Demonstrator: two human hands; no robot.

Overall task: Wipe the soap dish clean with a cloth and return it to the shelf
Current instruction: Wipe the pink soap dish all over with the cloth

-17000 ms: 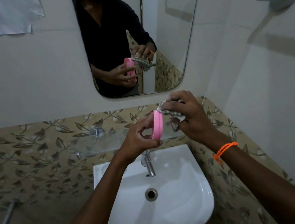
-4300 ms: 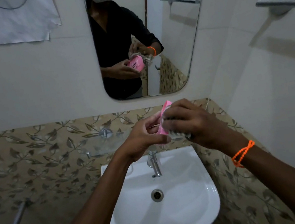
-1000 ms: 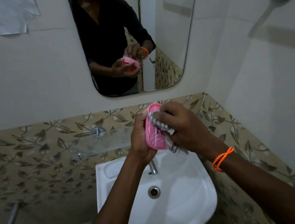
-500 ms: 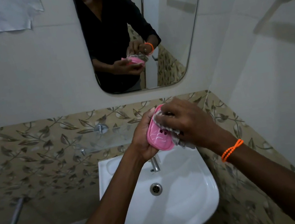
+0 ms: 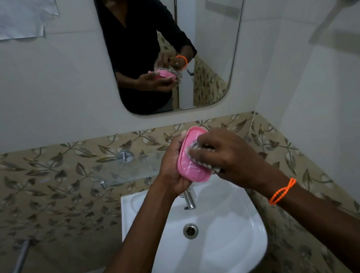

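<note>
The left hand (image 5: 175, 172) is closed around the pink soap dish (image 5: 191, 158), its fingers wrapped behind the dish's far-left edge and the thumb side low, so the dish is held tilted on edge with its hollow face turned toward the right hand (image 5: 227, 157). The right hand presses a bunched checked cloth (image 5: 205, 163) against that hollow face; the fingers are curled tight over the cloth, and only small bits of the fabric show above the knuckles and below the palm. Cloth and dish touch, and the two hands meet around them.

The dish is up in the air, clear of everything else. Just behind the grip and to its left runs the glass shelf (image 5: 129, 168), fixed to the leaf-patterned tile. Directly below the grip stands the tap (image 5: 189, 198), and beneath that the white basin (image 5: 239, 240) with its drain (image 5: 190, 230). An orange bead bracelet (image 5: 282, 191) sits on the right wrist, back from the grip. Above the grip hangs the mirror (image 5: 212, 35), where the same hold appears reflected: dish cupped in one hand, cloth pushed into it by the other
</note>
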